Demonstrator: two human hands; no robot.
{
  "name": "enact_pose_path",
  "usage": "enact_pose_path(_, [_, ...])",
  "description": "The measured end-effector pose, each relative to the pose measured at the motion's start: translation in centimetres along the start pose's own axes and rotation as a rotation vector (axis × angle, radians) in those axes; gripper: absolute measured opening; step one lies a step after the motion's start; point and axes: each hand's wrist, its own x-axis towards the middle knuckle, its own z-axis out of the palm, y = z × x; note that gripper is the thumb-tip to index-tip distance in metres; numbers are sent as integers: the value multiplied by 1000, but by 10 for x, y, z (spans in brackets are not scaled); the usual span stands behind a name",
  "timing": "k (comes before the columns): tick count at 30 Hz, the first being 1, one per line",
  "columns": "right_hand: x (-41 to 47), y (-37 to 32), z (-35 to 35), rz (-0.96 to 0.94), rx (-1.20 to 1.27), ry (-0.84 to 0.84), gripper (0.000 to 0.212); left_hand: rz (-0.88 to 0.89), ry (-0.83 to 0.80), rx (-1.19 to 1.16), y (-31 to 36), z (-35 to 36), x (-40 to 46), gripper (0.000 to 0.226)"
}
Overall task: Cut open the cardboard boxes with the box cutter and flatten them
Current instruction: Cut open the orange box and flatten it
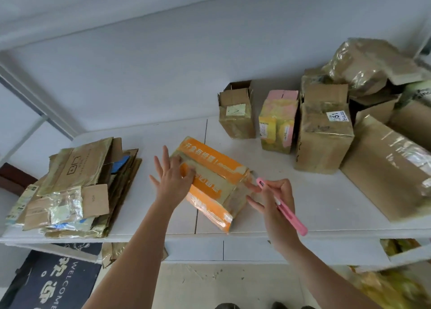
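Cardboard already flattened lies in a stack (pixel 77 187) at the left end of the white worktop (pixel 303 203). Next comes the left hand (pixel 171 180), its fingers spread and straight, pressing on the top of the orange box (pixel 210 182), which sits mid-worktop with its long axis running from far-left to near-right. Just off the box's right end, the right hand (pixel 277 203) pinches the pink box cutter (pixel 283 207), tip aimed at that taped end; this hand is nearer the seam. Uncut boxes (pixel 324 131) crowd the right.
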Motion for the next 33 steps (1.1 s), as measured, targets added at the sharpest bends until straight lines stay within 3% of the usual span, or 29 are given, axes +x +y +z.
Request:
enact_pose_path(3, [22,2,4,15,29,117,10,208,41,202,3,-2,0,57])
enact_pose_path(6, [51,0,9,37,50,177,11,382,-32,224,19,-5,1,64])
enact_pose_path(10, [77,-4,11,78,80,223,12,388,-144,257,39,-5,1,96])
enact_pose_path(15, [79,-2,0,88,51,158,12,452,13,485,53,-2,5,115])
enact_pose_path(18, [74,2,-6,95,74,129,10,486,-7,555,62,0,16,112])
enact_pose_path(23, [75,-2,-11,105,83,110,11,628,-200,495,68,3,30,102])
enact_pose_path(27, [73,-2,-11,134,78,109,11,687,-213,503,67,-5,33,98])
enact_pose_path(33, [66,10,-8,138,52,83,13,447,-270,251,39,7,5,89])
